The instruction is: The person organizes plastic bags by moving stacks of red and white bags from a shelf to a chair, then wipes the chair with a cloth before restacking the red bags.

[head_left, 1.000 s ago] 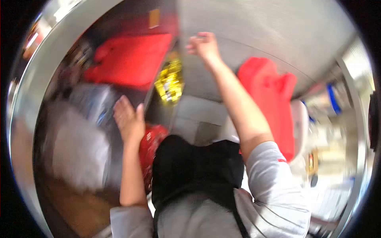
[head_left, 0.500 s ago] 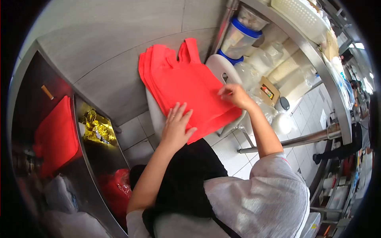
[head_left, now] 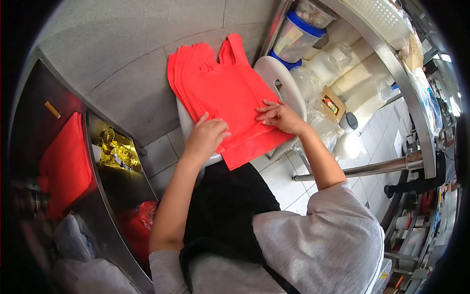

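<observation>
A stack of red fabric bags [head_left: 223, 93] with cut-out handles lies on a white plastic stool [head_left: 296, 93], the handles pointing toward the wall. The lower edge of the top bag hangs over my lap. My left hand [head_left: 205, 139] rests at the stack's left edge, its fingers bent and partly apart, touching the fabric. My right hand [head_left: 281, 117] lies on the right side of the top bag with its fingers spread. Underneath, several layers show along the left side.
Left stands a metal cabinet [head_left: 105, 196] holding a folded red bundle [head_left: 68, 164] and crumpled gold foil [head_left: 117, 152]. On the right, a metal shelf [head_left: 391, 63] stands over blue-lidded tubs [head_left: 296, 39], plastic packs and a small cardboard box [head_left: 331, 104]. A tiled wall [head_left: 132, 44] rises behind.
My left hand has shifted up and left, its fingers now more bent. My right hand has lowered onto the fabric and spread its fingers. The bags have shifted slightly up and left in view.
</observation>
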Available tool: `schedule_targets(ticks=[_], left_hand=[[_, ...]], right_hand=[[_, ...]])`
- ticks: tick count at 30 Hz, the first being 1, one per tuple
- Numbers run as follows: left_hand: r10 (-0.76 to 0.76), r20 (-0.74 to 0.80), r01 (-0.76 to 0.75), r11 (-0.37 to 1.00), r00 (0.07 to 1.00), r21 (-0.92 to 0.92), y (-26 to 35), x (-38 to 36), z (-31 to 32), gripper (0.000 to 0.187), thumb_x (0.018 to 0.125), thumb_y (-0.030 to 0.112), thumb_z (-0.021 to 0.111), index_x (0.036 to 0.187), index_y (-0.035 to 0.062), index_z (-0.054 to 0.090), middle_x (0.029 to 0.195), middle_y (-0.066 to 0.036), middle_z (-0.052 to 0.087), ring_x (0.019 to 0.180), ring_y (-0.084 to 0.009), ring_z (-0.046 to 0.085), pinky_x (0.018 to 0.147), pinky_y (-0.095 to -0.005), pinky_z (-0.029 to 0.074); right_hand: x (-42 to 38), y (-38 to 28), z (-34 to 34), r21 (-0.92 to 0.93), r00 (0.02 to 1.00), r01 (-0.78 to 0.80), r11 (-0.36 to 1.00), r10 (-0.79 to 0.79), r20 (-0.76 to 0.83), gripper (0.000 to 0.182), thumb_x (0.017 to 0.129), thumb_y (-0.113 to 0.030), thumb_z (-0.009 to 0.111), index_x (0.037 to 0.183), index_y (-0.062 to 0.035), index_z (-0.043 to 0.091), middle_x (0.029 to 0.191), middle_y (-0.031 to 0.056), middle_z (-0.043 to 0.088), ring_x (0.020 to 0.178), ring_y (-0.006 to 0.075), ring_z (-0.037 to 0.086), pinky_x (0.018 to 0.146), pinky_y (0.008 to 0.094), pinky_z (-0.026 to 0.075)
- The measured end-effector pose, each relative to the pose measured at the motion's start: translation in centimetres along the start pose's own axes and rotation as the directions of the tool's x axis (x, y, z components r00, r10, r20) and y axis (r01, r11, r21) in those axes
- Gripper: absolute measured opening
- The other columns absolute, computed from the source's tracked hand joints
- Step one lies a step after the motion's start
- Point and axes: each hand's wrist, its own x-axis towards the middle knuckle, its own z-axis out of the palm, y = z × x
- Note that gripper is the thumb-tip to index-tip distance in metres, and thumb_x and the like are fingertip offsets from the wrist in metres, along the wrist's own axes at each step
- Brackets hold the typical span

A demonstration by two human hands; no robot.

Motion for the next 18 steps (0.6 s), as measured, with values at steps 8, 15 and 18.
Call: schedule_targets(ticks=[8,15,18], left_hand=[[0.097,0.202,-0.141,0.966,0.975,0.217,0.7,-3.2,-0.2,0.058,0.073,0.032,0.069,0.120,0.0026,0.051,0.118,-0.016,0.052,0.113,-0.0304,0.048,0.101,-0.0435,0.035],[0.099,0.214,-0.165,0.934,0.972,0.318,-0.6,-2.2,0.2,0.068,0.065,0.027,0.074,0.123,0.0018,0.048,0.120,-0.015,0.052,0.108,-0.0297,0.050,0.090,-0.0386,0.045],[0.002,0.319,-0.108,0.944,0.948,0.313,-0.1,-0.4,-0.3,0.063,0.066,0.018,0.070,0.123,0.0032,0.048,0.105,-0.015,0.059,0.095,-0.0291,0.057,0.079,-0.0381,0.049]], right_hand=[[-2.3,-0.2,2.6,-0.486,0.939,0.197,0.851,-0.307,-0.155,0.036,0.083,-0.027,0.060,0.117,-0.0153,0.059,0.130,0.0046,0.051,0.132,0.0272,0.033,0.110,0.0514,0.017],[-2.6,-1.2,2.6,-0.615,0.960,0.183,0.767,-0.275,-0.058,0.064,0.076,-0.024,0.063,0.134,-0.0095,0.040,0.137,0.0102,0.043,0.132,0.0290,0.031,0.109,0.0507,0.020],[-2.2,-1.7,3.0,-0.639,0.956,0.156,0.753,-0.278,-0.095,0.072,0.068,-0.018,0.067,0.134,-0.0089,0.040,0.135,0.0114,0.044,0.130,0.0304,0.035,0.109,0.0504,0.020]])
